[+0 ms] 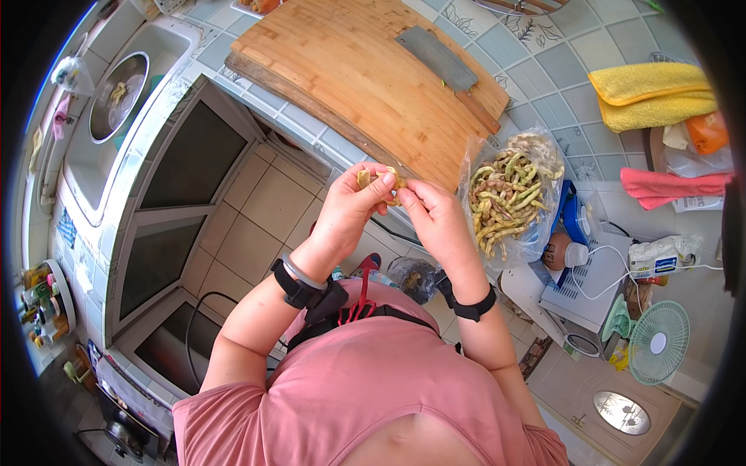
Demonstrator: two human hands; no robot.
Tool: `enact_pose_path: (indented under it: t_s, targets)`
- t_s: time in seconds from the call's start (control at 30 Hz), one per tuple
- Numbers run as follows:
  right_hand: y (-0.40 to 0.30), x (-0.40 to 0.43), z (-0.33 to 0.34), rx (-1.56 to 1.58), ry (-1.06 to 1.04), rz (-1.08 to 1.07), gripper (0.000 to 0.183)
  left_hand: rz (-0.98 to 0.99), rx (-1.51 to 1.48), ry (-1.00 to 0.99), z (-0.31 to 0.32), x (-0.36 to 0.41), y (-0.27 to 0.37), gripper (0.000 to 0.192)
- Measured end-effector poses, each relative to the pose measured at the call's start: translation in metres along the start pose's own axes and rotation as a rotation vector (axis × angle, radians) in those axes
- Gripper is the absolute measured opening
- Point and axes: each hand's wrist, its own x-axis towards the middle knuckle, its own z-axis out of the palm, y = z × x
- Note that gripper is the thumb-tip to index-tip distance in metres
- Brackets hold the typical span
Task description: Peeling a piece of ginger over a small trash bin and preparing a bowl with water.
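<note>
Both my hands are raised in front of the counter's edge. My left hand holds yellowish bean pods between the thumb and curled fingers. At the right end of these pods, the thumb and forefinger of my right hand pinch a piece. Fingers cover part of the pods, so how many there are is unclear. Just right of my right hand lies an opened clear plastic bag full of green, yellow and purplish bean pods.
A thick wooden cutting board bears a cleaver. In the sink at left, a metal bowl holds some pod pieces. Below my right hand stands a clear plastic container or bag. A green fan is at right.
</note>
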Motion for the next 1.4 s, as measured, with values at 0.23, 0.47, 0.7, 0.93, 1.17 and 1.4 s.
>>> enact_pose_path:
  t_s: [0.23, 0.47, 0.7, 0.93, 1.17, 1.4]
  targets:
    - [0.007, -0.002, 0.005, 0.086, 0.08, -0.035, 0.024, -0.029, -0.098, -0.044, -0.001, -0.002, 0.002, 0.02]
    - [0.004, 0.001, 0.002, 0.102, 0.032, 0.072, 0.027, -0.028, -0.116, -0.047, -0.001, -0.003, 0.004, 0.021]
    - [0.006, 0.003, 0.002, 0.337, -0.052, 0.25, 0.031, -0.063, -0.205, -0.038, -0.003, -0.003, 0.005, 0.026]
    - [0.011, 0.005, -0.002, 0.698, -0.162, 0.4, 0.027, -0.103, -0.183, -0.005, -0.002, -0.007, 0.009, 0.027]
    - [0.012, 0.004, -0.008, 0.714, -0.212, 0.457, 0.025, -0.194, -0.139, -0.062, -0.002, -0.005, 0.014, 0.027]
    - [0.025, 0.003, -0.002, 0.43, -0.27, 0.365, 0.029, -0.242, -0.072, -0.041, -0.001, -0.003, 0.012, 0.019]
